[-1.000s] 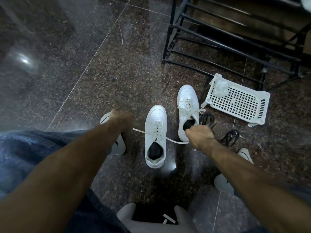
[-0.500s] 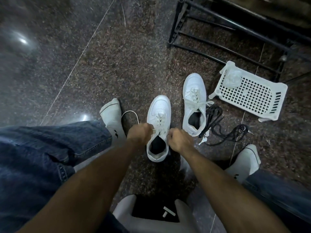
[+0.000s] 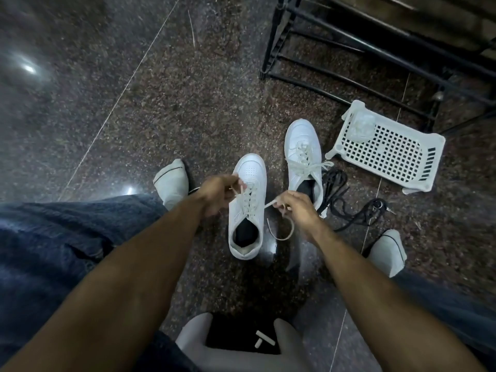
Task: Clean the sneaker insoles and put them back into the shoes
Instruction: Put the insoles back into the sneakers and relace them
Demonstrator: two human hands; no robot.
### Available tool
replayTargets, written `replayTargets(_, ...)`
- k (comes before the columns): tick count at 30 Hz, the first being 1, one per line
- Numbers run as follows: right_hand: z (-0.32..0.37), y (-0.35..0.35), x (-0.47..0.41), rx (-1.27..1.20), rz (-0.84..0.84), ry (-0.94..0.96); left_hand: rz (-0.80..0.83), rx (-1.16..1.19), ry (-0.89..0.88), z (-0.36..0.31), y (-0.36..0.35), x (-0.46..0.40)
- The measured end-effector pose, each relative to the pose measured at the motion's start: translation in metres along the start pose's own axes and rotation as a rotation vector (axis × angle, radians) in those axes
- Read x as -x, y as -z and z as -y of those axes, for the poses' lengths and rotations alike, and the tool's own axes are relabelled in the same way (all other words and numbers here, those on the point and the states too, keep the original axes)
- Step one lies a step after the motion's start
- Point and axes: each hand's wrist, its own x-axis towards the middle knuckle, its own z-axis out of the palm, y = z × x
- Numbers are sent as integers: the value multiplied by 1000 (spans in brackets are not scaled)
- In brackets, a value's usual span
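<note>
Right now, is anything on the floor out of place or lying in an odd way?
Yes. The white perforated basket lies tipped over by the black rack, and black laces sprawl tangled beside the far sneaker.

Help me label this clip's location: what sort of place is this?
Probably a home entryway or hall: polished stone floor, a black metal shoe rack, a white plastic basket beside two white sneakers.

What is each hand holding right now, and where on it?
Both hold the flat white shoelace of the nearer white sneaker. The left hand pinches one end above the eyelets; the right hand pinches the other, its tail looping onto the floor.
</note>
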Motion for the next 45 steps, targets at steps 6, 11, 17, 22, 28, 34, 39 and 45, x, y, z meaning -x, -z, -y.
replayTargets(6, 11, -37, -1, -739, 36, -19, -156, 808, -15, 18, -36, -13)
replayTargets(11, 16, -42, -12, -927, -62, -66, -270, 534, -6, 45, -37, -21)
replayTargets(17, 3, -27, -22, -898, -158, -197, -198, -179, -222, 46, -37, -18)
replayTargets(22, 30, -32, -14, -1095, -113, -195, 12, -1019, -212, 44, -47, -11)
replayTargets(28, 28, -34, -11, -793, -119, -39, -36, -576, -99, 41, -45, -17)
replayTargets(34, -12, -34, -8, 125, -118, 157, -76, -422, -63, 37, -40, -18)
replayTargets(39, -21, -22, -4, 193, -88, 81, -106, -283, -47, 40, -38, -17)
replayTargets(45, -18, -27, -2, 258, -76, 237, -114, -359, -36, 41, -38, -21)
